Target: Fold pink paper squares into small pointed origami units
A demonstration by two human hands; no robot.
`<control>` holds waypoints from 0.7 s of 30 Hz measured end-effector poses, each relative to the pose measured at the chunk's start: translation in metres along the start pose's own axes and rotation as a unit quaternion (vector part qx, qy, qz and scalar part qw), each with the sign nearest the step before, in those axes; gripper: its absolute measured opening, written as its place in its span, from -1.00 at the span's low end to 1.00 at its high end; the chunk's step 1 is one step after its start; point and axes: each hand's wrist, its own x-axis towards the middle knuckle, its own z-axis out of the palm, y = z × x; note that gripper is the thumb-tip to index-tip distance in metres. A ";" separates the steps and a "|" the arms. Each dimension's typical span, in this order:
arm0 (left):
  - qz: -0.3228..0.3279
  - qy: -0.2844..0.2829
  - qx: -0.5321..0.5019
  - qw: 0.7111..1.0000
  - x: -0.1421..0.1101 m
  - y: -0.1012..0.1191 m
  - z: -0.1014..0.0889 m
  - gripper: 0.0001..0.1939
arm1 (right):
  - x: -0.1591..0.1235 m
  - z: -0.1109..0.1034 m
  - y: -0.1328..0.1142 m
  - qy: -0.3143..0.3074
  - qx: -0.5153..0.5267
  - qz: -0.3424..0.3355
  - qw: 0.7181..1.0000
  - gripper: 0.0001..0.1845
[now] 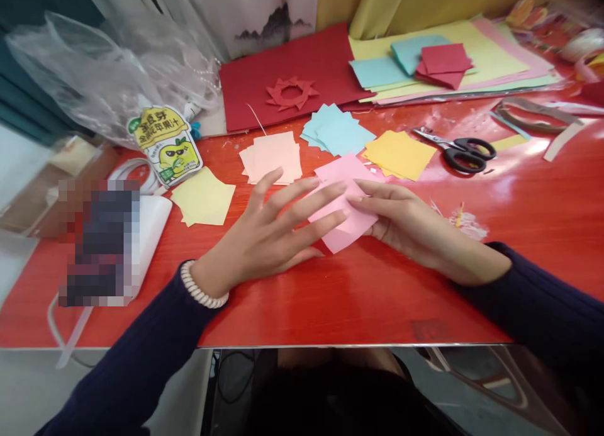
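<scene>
on the table (283,316), the square paper sheet (344,240) is between the left hand (259,238) and the right hand (403,225). behind it lie three paper piles: the left one (278,156), the middle one (340,131) and the right one (403,156). to the right of these lie the scissors (452,145); to the left, one more paper pile (207,200) lies before the drink pouch (177,153). behind this pouch is the plastic bag (155,68). farther back, the folded paper ring (277,97) is on large sheets (245,71), and right of them, small squares (443,60) are on the sheet stack (500,58).
</scene>
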 end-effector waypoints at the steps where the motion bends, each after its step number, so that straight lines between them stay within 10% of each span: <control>1: 0.028 0.003 0.028 0.999 -0.002 -0.002 0.001 -0.56 | 0.000 -0.001 0.000 -0.003 0.000 0.001 1.000 -0.67; 5: 0.071 0.084 0.059 0.992 -0.006 0.003 0.007 -0.73 | -0.001 -0.002 0.001 -0.003 -0.060 -0.012 0.998 -0.70; 14: -0.252 0.138 -0.152 0.946 0.008 0.018 0.015 -0.89 | -0.003 0.007 -0.001 0.012 -0.174 -0.085 0.981 -0.84; 21: -0.320 0.123 -0.315 0.885 0.007 0.020 0.023 -0.84 | -0.007 0.014 0.002 -0.051 -0.199 -0.084 0.975 -0.78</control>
